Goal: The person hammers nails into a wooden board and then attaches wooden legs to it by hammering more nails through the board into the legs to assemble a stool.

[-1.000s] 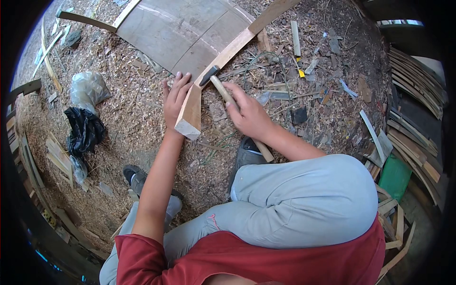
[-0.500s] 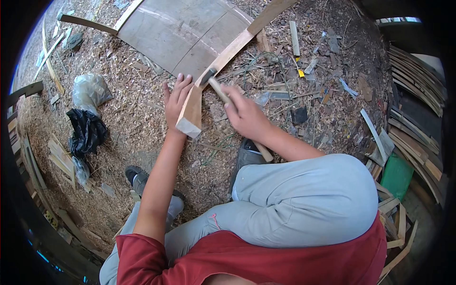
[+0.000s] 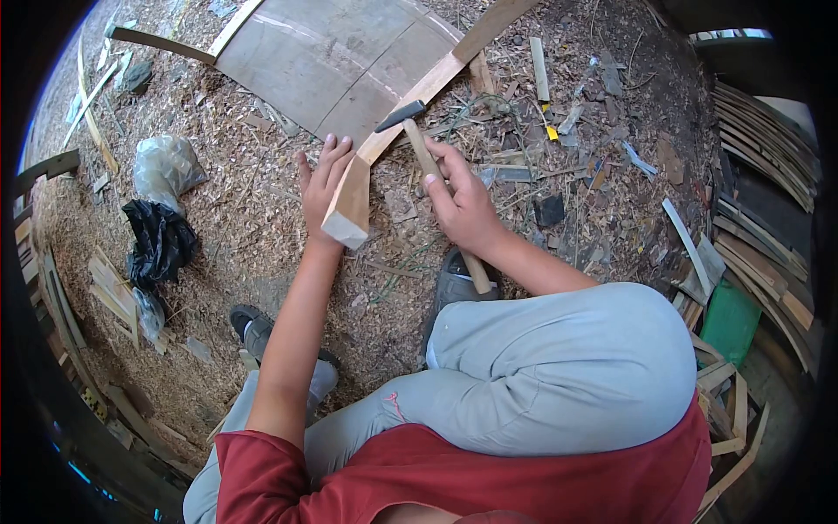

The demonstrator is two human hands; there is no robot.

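My right hand (image 3: 463,205) is wrapped round the wooden handle of a hammer (image 3: 419,147). The hammer's dark metal head lies over a long pale wooden strip, close to its near end; whether they touch I cannot tell. My left hand (image 3: 326,188) has its fingers spread beside a wooden block (image 3: 350,201) with a pale cut end, its palm partly hidden by the block. The strip (image 3: 428,86) runs from the block up to the right, along the edge of a grey tiled slab (image 3: 340,65).
Wood shavings and scraps cover the ground. A clear plastic bag (image 3: 166,168) and a black bag (image 3: 159,240) lie at the left. Curved wooden strips (image 3: 764,144) are stacked at the right, above a green object (image 3: 730,323). My shoes are below my hands.
The hammer head has moved up and right along the strip and turned, so its full length shows. My right hand has shifted slightly right. My left hand has hardly moved.
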